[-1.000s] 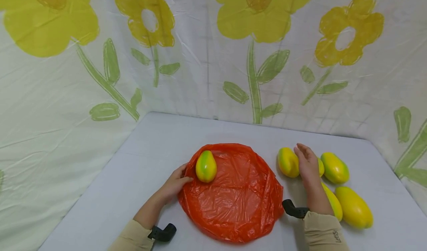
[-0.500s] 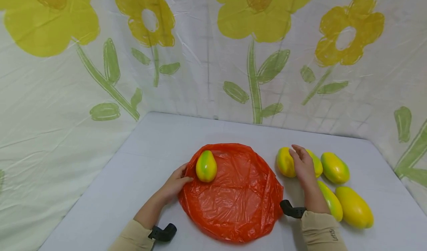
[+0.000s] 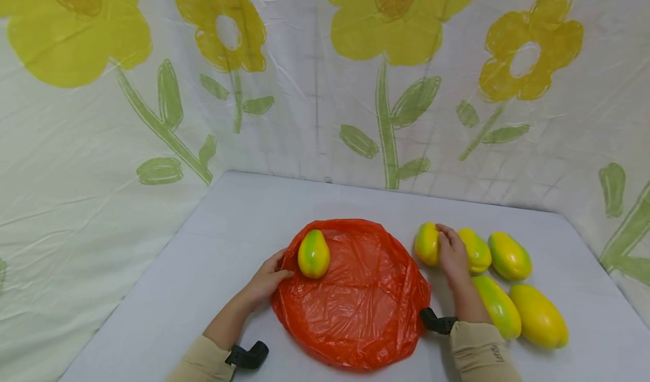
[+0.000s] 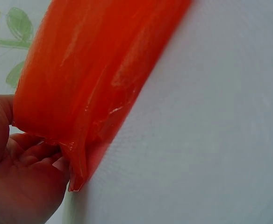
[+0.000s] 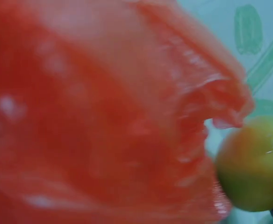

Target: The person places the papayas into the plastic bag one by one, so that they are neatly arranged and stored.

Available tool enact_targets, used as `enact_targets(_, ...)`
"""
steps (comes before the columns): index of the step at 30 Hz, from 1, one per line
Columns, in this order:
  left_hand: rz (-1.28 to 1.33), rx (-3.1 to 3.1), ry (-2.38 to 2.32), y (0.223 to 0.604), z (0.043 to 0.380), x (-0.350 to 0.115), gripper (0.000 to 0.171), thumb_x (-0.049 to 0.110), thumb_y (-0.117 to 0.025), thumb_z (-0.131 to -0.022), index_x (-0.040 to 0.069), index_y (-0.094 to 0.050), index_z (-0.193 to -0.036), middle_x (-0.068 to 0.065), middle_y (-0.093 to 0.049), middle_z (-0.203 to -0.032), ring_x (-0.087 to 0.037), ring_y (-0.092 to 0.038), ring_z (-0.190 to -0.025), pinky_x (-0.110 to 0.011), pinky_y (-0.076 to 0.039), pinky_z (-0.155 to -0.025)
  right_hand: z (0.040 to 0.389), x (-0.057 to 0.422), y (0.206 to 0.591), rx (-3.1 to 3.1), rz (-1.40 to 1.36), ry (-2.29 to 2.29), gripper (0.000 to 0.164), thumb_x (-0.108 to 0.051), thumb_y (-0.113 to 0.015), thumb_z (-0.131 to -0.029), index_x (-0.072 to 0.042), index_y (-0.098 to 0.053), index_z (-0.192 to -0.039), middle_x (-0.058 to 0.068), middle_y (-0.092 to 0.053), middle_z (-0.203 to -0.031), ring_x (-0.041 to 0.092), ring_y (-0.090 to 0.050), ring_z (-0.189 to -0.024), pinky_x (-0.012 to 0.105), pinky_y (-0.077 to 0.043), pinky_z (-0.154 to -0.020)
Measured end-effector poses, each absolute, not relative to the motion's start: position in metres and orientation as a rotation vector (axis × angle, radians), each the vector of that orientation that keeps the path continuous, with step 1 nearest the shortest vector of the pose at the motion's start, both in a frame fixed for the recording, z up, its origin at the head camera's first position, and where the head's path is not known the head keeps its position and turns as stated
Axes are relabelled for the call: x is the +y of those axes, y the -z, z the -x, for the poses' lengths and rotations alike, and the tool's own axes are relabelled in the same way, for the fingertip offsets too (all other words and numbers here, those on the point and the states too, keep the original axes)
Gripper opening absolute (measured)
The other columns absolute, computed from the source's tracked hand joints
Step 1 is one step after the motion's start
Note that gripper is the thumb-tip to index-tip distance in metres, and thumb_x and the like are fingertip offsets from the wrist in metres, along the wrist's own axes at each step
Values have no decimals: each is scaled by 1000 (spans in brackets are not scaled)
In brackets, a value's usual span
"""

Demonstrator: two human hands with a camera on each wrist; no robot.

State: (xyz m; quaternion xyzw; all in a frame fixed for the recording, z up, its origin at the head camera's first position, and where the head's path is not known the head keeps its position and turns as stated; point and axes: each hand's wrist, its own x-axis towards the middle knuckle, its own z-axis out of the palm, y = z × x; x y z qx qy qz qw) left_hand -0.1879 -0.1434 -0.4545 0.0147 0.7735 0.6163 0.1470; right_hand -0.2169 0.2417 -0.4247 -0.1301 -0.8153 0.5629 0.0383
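- Watching from my remote seat, I'm treating the middle of the red plastic bag as my clock face, twelve pointing at the back of the table.
- Left hand is a bit past nine, bag rim pinched between thumb and fingers; its wrist cam shows that nicely.
- Bagged fruit sits around half past ten, just inside the rim by that hand. If the rim gets tugged up, I reckon it'd roll toward the middle, being round on slick-looking film.
- Right hand is just past two, outside the bag, holding the two-o'clock fruit with fingers curled over its right side. Can't see the far side, so no clue how firm that is.
- My main worry: smooth skin plus a possibly one-sided hold, so a quick swing could twist it loose.
- Right wrist camera overlaps the bag's edge near half past three. Can't tell if they touch, but carried low it might snag the plastic.
- Neighbour fruit is just off the right hand's three-o'clock side; a knuckle bump could set it rolling.
- Striped fruit at three lies right by the forearm, so a dropped elbow might nudge it.
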Motion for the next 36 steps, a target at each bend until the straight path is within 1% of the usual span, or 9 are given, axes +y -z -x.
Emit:
enact_targets(5,-47,2225,-1770,455,187,-143,54,10,-51,-90,14,-36,-142,-13,-43,-143,-24,-56,-113,-36,-56,-84,220,240,436,-2371,401,-1748,49,-29,-24,-102,-6,-29,-145,14,-28,-152,31,-23,-140,47,-18,-117)
enact_targets(9,-59,2220,-1771,456,187,-144,54,10,-50,-90,13,-36,-142,-13,-42,-143,-24,-56,-111,-36,-56,-83,222,240,443,-2328,420,-1779,51,-30,-23,-102,-6,-26,-146,14,-24,-153,31,-19,-142,48,-14,-118)
enact_targets(13,-70,2216,-1769,457,187,-144,54,10,-50,-91,13,-35,-142,-14,-42,-143,-24,-56,-112,-36,-56,-83,223,241,448,-2317,461,-1841,55,-37,-21,-101,-8,-24,-147,13,-22,-154,30,-17,-142,48,-10,-118)
enact_targets(17,-65,2216,-1774,457,188,-144,54,10,-50,-90,13,-35,-142,-13,-42,-143,-24,-55,-113,-36,-55,-84,223,240,450,-2267,499,-1903,56,-41,-20,-101,-10,-23,-148,12,-21,-154,29,-16,-142,47,-8,-119)
enact_targets(24,-59,2224,-1774,456,188,-144,54,10,-51,-90,14,-36,-142,-12,-42,-143,-24,-54,-115,-37,-55,-85,223,239,451,-2189,510,-1934,53,-35,-20,-101,-9,-22,-148,12,-19,-155,29,-13,-143,46,-6,-119)
enact_targets(32,-58,2224,-1770,455,188,-144,54,10,-50,-90,14,-36,-142,-13,-42,-143,-25,-53,-116,-37,-55,-86,223,238,451,-2149,528,-1935,53,-34,-20,-102,-5,-26,-146,14,-23,-154,29,-15,-143,44,-8,-119)
enact_targets(36,-47,2232,-1769,455,188,-144,53,9,-50,-90,14,-37,-142,-12,-43,-142,-26,-52,-118,-38,-54,-87,222,238,450,-2141,526,-1948,53,-33,-20,-102,-4,-25,-146,14,-22,-154,29,-15,-143,43,-7,-119)
